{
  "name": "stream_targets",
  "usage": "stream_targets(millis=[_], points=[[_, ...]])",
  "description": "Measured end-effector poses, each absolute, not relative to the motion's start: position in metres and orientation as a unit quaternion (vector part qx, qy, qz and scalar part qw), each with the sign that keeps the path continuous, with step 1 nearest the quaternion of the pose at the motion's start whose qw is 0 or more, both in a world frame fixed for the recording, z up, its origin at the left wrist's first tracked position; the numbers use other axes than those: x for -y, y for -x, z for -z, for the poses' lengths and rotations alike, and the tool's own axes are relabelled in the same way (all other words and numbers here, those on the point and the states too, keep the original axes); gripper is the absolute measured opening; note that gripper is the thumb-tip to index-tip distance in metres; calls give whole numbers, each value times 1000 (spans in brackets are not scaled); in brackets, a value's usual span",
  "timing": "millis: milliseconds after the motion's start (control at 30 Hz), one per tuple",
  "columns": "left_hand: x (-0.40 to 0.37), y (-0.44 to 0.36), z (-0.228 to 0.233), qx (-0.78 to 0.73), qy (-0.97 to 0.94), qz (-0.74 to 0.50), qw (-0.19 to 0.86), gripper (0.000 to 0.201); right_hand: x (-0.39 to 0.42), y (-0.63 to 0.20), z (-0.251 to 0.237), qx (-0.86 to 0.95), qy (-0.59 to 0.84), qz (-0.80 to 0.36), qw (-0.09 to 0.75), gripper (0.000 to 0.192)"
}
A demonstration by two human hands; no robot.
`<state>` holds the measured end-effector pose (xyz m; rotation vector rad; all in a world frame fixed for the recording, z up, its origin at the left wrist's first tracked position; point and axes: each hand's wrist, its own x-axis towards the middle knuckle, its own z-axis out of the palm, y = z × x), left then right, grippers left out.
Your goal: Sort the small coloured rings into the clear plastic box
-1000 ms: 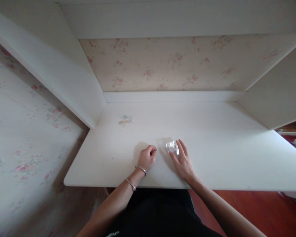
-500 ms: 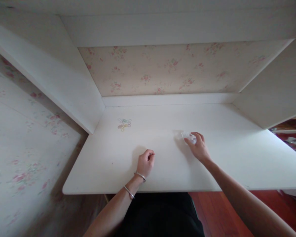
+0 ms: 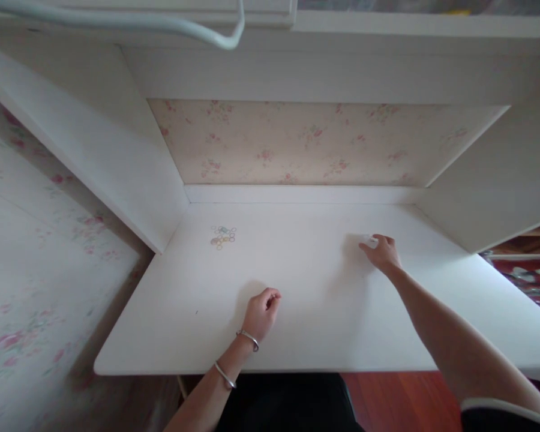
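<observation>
My right hand (image 3: 384, 252) curls its thumb and fingers around a small clear plastic container (image 3: 372, 241), over the right part of the white desk (image 3: 315, 324). Most of the container is hidden by the hand, so its exact shape is unclear. My left hand (image 3: 261, 311) rests closed near the front middle of the desk, fingertips pressed to the thumb. Whether something small is pinched there cannot be seen. Farther back on the left lies a cluster of small coloured rings (image 3: 224, 237), several of them touching or overlapping; neither hand is at them.
White side panels (image 3: 130, 174) and a low back ledge (image 3: 297, 194) bound the desk. A pale curved tube (image 3: 162, 23) crosses the top left. A tiny dark speck (image 3: 197, 312) lies at the front left. Shelves with assorted items (image 3: 531, 279) stand at the far right.
My right hand has moved right with the clear container, away from my left hand. My left hand has kept its closed pose. The camera has tilted up slightly, bringing the tube into view.
</observation>
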<state>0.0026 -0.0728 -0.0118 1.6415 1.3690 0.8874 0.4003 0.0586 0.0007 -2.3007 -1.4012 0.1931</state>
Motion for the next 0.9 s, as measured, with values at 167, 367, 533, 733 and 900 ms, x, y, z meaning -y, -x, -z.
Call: stream_targets(millis=[167,367,533,733,900], points=[[72,-1,12,-543,-632,-357,421,20,-67,-418,11,476,851,-84,206,68],[70,-3,9,-544,-626,-358,430,21,-71,-421,11,498,843,-42,198,67],[62,-4,9,-542,-603,-364,458,20,-59,-363,-4,547,769,41,329,57],[36,-2,6,-559,-554,-410,460,20,11,-225,4,535,637,-316,457,46],[33,-3,1,-527,-643,-344,437,27,62,-155,10,684,562,-315,343,33]])
